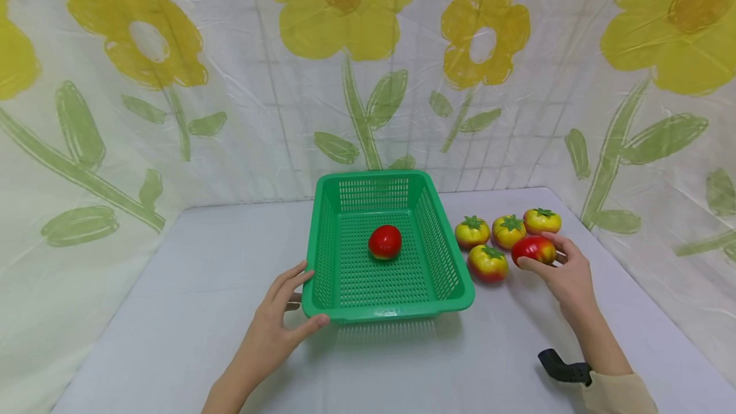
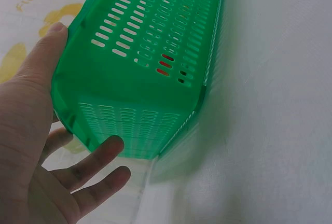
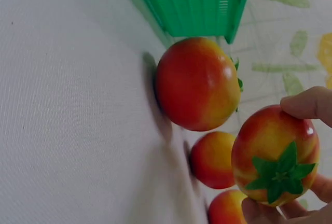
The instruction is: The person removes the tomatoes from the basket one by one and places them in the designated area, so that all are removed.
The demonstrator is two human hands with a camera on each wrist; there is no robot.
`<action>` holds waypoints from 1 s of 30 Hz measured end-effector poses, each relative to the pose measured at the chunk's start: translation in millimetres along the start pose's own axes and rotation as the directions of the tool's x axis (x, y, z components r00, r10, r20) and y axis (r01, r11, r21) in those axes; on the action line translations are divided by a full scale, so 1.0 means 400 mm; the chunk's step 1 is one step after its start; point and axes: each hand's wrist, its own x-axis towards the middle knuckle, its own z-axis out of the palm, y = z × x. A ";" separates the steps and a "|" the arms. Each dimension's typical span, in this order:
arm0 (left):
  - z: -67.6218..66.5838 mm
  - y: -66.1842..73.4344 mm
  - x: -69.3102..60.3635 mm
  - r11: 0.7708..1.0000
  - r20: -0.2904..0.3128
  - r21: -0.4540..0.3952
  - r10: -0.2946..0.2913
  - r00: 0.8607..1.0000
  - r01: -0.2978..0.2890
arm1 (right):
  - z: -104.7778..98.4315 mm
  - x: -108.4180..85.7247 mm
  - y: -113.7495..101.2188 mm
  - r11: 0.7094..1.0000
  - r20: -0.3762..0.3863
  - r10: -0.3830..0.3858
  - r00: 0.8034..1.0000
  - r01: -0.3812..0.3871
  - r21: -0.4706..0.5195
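A green plastic basket (image 1: 386, 315) with slotted walls stands on the table, one red tomato (image 1: 385, 242) on its floor. At the basket's near left corner is my left hand (image 1: 276, 324). Its thumb and forefinger touch the rim on either side of that corner, and the other fingers (image 2: 98, 162) extend loosely outside. To the right of the basket, my right hand (image 1: 566, 273) grips a red and yellow tomato (image 1: 530, 250) between thumb and fingers. In the right wrist view this tomato (image 3: 275, 154) is tipped, its green leafy top facing the camera.
Several more tomatoes sit right of the basket: a near one (image 1: 487, 264), one by the rim (image 1: 472, 233), a middle one (image 1: 508, 231) and a far one (image 1: 542, 221). A flower-printed curtain (image 1: 230, 114) surrounds the white table (image 1: 218, 273) behind and at both sides.
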 end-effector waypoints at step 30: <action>0.002 -0.002 -0.001 1.000 0.003 0.007 -0.012 1.000 0.012 | -0.008 0.019 0.044 0.984 0.115 -0.005 0.993 0.026 -0.178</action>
